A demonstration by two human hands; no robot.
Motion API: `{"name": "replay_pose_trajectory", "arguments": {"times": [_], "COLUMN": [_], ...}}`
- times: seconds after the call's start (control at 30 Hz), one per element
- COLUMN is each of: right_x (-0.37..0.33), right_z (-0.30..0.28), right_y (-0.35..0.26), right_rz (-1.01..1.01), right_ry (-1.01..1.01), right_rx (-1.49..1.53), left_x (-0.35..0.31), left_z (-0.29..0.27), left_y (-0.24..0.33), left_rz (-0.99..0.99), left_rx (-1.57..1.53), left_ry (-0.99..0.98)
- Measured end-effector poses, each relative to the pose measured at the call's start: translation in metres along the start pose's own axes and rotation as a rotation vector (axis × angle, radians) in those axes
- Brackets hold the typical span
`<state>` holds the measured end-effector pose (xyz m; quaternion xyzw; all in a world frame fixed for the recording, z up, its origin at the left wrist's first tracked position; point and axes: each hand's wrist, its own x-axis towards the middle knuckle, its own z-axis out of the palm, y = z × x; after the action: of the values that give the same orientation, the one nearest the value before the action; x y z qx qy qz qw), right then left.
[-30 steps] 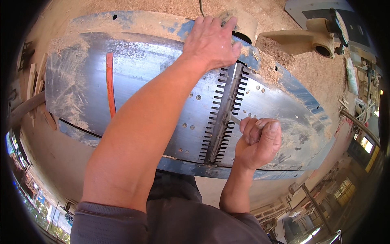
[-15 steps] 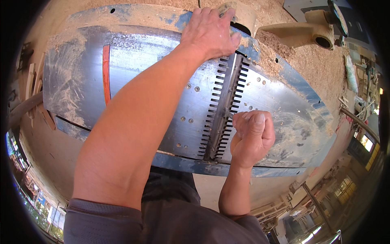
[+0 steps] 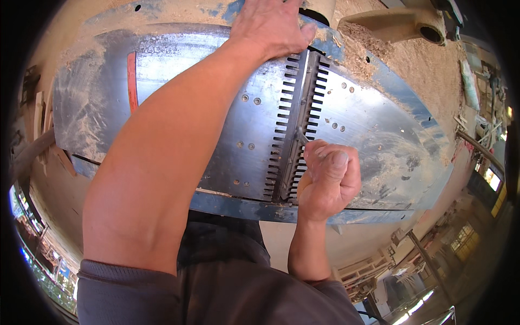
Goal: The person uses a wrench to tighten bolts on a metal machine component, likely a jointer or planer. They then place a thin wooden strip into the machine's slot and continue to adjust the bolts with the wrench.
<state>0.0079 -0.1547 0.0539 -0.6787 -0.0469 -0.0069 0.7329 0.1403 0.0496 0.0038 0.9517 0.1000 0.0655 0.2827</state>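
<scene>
In the head view, your right hand (image 3: 330, 179) curls its fingers tightly round a wrench-like tool (image 3: 301, 136), probably for leverage, its tip at the jointer's cutterhead (image 3: 287, 162). Your left hand (image 3: 268, 27), thumb spread, fingertips out of frame, rests across the far rim (image 3: 331, 49), apparently bracing you.

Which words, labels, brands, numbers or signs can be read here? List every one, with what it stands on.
None can be read.
Metal tabletop, red strip, blue frame: no legible text.
Background clutter at right: too small and blurred to tell.
</scene>
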Motion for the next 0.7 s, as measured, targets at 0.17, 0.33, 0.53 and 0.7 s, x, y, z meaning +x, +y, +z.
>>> {"name": "replay_pose_trajectory", "arguments": {"times": [0.17, 0.33, 0.53, 0.7], "right_x": [0.015, 0.007, -0.004, 0.008], "right_z": [0.003, -0.017, -0.021, -0.013], "right_y": [-0.015, -0.032, -0.025, -0.018], "right_rz": [0.036, 0.183, 0.264, 0.299], "right_ry": [0.031, -0.05, -0.028, -0.061], "right_rx": [0.064, 0.149, 0.107, -0.024], "left_x": [0.001, 0.003, 0.003, 0.002], "left_z": [0.009, 0.006, 0.006, 0.001], "left_y": [-0.008, -0.005, -0.004, -0.003], "left_rz": [0.043, 0.033, 0.02, 0.009], "left_rx": [0.049, 0.021, 0.024, 0.012], "left_ry": [0.089, 0.033, 0.042, -0.005]}}
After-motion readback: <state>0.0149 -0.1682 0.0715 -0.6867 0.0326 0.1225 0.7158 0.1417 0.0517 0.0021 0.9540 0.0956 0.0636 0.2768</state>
